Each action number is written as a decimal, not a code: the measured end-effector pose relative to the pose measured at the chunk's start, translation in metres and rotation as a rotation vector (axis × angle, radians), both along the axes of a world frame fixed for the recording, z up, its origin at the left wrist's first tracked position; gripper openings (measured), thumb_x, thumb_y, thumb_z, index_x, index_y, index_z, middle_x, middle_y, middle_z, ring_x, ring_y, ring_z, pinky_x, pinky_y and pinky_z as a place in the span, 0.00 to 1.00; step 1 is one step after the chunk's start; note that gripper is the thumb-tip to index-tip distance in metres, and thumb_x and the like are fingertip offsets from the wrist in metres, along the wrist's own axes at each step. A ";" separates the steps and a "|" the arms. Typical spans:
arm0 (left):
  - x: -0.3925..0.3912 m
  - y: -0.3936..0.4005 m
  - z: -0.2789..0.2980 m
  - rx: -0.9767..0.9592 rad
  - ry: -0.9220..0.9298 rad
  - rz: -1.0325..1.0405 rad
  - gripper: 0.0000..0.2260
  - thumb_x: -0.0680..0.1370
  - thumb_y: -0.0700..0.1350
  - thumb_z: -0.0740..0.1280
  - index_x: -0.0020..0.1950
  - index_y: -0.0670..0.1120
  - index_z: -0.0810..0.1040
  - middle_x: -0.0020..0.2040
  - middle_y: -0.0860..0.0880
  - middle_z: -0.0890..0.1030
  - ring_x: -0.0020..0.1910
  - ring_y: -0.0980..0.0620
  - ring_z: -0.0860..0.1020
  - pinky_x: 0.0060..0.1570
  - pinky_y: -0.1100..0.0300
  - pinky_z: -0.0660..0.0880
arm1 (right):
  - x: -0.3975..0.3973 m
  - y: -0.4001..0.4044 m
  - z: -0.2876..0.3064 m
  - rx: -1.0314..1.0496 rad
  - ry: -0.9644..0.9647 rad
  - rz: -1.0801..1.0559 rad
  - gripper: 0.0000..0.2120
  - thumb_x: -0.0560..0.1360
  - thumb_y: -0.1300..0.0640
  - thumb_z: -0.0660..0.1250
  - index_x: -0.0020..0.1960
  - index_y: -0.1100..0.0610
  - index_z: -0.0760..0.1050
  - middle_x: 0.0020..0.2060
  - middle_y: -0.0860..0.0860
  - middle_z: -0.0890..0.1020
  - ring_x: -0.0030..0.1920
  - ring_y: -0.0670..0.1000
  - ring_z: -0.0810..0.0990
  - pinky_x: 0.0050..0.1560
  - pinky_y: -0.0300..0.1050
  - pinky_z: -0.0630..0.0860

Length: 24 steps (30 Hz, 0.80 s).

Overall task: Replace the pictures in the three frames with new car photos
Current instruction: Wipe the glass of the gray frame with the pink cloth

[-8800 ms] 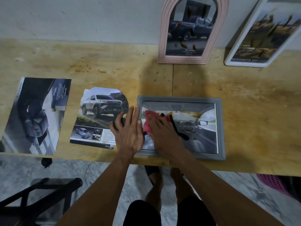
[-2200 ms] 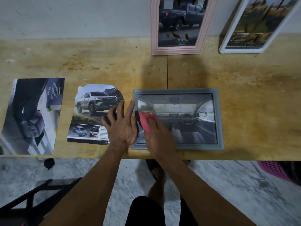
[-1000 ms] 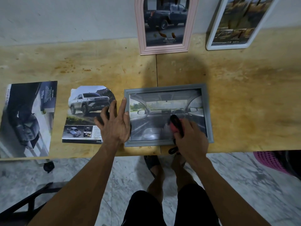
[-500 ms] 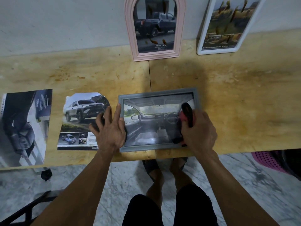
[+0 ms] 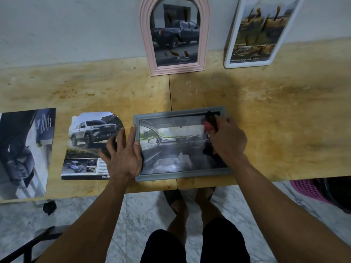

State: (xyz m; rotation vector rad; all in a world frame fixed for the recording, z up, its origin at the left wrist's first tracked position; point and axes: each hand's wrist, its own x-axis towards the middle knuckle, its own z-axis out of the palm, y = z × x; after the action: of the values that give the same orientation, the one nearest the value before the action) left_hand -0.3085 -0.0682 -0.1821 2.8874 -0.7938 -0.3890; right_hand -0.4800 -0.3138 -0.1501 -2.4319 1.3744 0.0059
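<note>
Right hand [image 5: 227, 138] has its grip closed on a red and black cloth [image 5: 209, 122], pressed to the glass at the far right corner of the grey frame [image 5: 182, 175]. A second ago that cloth was near the middle of the glass, and a little before that at the left end, so the wipe has run across the whole pane. Left hand [image 5: 121, 154] lies flat with fingers spread, holding nothing, pressing the frame's left edge and overlapping the truck photo [image 5: 91, 133] beside it; it has stayed there throughout as a brace. The frame lies flat at the near edge of the bench [image 5: 266, 103] with a car-interior picture in it. Behind it, a pink arched frame [image 5: 146, 38] and a white frame [image 5: 230, 42] lean on the wall, each with a car picture. A dark brochure [image 5: 24, 149] lies at far left. Judged from this, cleaning is nearly done and standing the frame up is likely next.
</note>
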 end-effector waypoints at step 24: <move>-0.019 -0.032 0.028 -0.034 0.058 0.260 0.15 0.84 0.50 0.56 0.64 0.46 0.76 0.66 0.39 0.71 0.66 0.38 0.65 0.65 0.40 0.59 | -0.064 -0.037 0.018 -0.107 0.146 -0.218 0.24 0.67 0.48 0.63 0.62 0.53 0.70 0.60 0.57 0.67 0.59 0.61 0.65 0.56 0.58 0.65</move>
State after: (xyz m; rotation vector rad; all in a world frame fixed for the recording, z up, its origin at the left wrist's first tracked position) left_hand -0.3271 -0.1000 -0.1536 2.8806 -0.4040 -0.4218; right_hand -0.5442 -0.3510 -0.1318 -2.3932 1.7407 0.0585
